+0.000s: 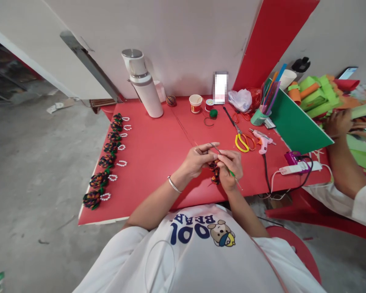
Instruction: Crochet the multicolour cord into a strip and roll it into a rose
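Observation:
Both my hands are raised over the red table, working a small multicoloured yarn piece. My left hand is closed, pinching the yarn piece and a thin strand that runs away across the table. My right hand is closed round a crochet hook with a green grip, its metal tip pointing up to my left fingers. A silver bangle sits on my left wrist.
Several finished yarn flowers with pearl loops line the left table edge. A white flask, cups, thread spools, yellow scissors, a glue gun and a power strip lie behind and right. Another person's hands handle green paper at right.

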`<action>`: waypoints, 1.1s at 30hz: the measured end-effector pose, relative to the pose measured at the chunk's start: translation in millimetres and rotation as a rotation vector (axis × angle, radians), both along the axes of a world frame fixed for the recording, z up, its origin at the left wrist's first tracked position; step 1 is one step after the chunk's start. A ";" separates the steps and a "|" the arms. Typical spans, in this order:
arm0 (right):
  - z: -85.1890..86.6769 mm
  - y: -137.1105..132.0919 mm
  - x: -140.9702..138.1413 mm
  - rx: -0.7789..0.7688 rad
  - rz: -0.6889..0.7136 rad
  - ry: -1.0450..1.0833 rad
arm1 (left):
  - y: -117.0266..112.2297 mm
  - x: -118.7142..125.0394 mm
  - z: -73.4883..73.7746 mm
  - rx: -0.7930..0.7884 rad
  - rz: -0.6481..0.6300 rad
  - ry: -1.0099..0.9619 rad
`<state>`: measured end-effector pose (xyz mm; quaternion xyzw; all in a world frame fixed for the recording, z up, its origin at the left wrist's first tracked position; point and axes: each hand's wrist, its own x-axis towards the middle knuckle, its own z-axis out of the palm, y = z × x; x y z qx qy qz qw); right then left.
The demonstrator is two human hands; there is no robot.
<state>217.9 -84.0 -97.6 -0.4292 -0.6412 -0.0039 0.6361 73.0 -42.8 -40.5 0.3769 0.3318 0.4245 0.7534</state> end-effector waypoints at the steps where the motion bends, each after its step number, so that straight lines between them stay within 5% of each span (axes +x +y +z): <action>1: 2.6 1.3 5.4 -0.022 0.071 -0.010 | 1.9 -3.5 0.4 -0.005 -0.022 0.009; 5: 16.9 2.8 27.4 -0.106 0.251 -0.077 | 9.5 -15.3 1.0 0.029 -0.050 0.065; 19: 37.1 6.7 59.9 -0.156 0.447 -0.186 | 16.5 -22.3 6.8 0.074 -0.143 0.172; 25: 49.1 8.6 67.6 -0.285 0.588 -0.042 | 18.5 -22.9 7.3 0.131 -0.187 0.171; 33: 16.7 12.9 45.3 -0.422 0.648 0.422 | 15.0 -15.3 6.3 0.224 -0.134 0.177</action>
